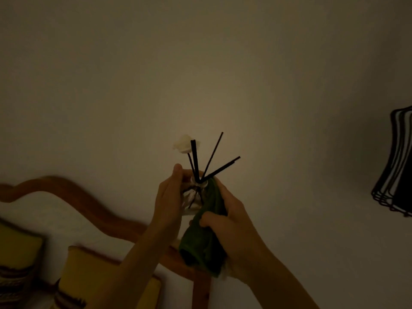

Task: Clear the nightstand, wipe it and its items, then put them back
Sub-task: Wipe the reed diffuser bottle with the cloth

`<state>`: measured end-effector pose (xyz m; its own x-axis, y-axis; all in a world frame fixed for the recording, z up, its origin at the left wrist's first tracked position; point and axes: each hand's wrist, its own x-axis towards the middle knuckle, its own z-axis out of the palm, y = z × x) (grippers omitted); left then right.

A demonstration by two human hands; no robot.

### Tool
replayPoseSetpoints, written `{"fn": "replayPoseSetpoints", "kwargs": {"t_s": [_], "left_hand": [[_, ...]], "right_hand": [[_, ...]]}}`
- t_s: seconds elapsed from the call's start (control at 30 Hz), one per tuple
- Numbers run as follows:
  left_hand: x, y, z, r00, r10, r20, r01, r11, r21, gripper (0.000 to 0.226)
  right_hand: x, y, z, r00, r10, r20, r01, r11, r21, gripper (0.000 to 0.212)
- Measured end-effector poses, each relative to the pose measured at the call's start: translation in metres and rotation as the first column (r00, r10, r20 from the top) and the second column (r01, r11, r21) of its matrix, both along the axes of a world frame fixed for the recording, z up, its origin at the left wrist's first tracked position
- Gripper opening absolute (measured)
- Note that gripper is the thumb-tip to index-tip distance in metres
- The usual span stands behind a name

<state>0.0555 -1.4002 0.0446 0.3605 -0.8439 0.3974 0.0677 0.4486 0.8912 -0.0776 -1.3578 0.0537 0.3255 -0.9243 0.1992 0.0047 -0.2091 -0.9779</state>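
Both hands work mid-air: left hand (168, 197) clasps the glass diffuser bottle (193, 198), right hand (231, 221) at 3 o'clock presses a gripped green cloth (204, 237) against it; rubbing could dislodge the reeds (209, 161).

A plain pale wall (200, 63) fills most of the dim, warm-lit view. At lower left a curved wooden headboard (89, 201) rises above yellow striped pillows (89, 275). A black-and-white lampshade (399, 161) shows at the right edge.

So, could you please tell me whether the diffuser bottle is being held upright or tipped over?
Upright: the diffuser bottle sits neck-up between the left hand and right hand, its black reeds fanning upward.
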Motion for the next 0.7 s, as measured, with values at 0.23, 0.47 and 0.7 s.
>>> {"fn": "replayPoseSetpoints", "kwargs": {"t_s": [0.23,0.47,0.7], "left_hand": [[-0.011,0.007,-0.012,0.972,0.214,0.096,-0.197,0.968,-0.157,0.049],[-0.006,0.014,-0.017,0.971,-0.107,0.212,0.122,0.991,-0.059,0.041],[0.009,0.022,-0.015,0.941,-0.063,0.333,0.134,0.972,-0.194,0.024]], "right_hand": [[0.011,0.000,-0.012,0.988,-0.143,0.065,0.143,0.990,0.011,0.068],[0.018,0.012,-0.021,0.988,-0.153,-0.027,0.147,0.977,-0.154,0.073],[0.014,0.009,-0.023,0.977,-0.119,-0.177,0.079,0.973,-0.218,0.079]]}}
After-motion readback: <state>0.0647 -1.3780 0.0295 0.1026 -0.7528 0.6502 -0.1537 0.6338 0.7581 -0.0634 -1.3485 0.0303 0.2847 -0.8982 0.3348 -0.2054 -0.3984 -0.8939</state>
